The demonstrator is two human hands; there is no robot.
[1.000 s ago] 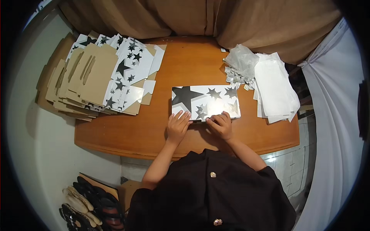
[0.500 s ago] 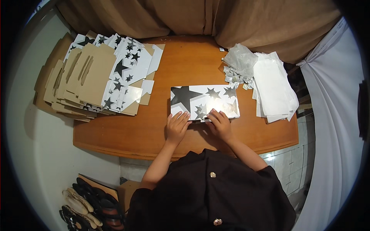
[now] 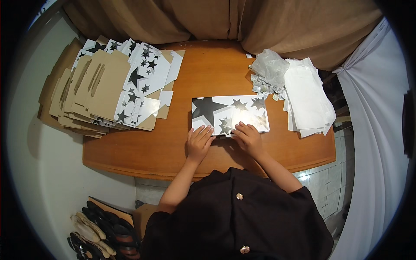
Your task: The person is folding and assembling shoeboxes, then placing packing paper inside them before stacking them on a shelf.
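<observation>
A flat white cardboard piece printed with black and grey stars lies on the wooden table in front of me. My left hand rests palm down at its near left edge, fingertips touching the card. Just to the right, my right hand presses its fingers on the near edge of the same card. Neither hand grips anything; both lie flat with fingers spread.
A fanned stack of flat brown and star-printed cardboard blanks overhangs the table's left end. White sheets and a crumpled clear plastic bag lie at the right. Brown curtains hang behind. Sandals sit on the floor at lower left.
Both hands stay on the card's near edge, with only a slight shift of the fingers. The card remains in place.
</observation>
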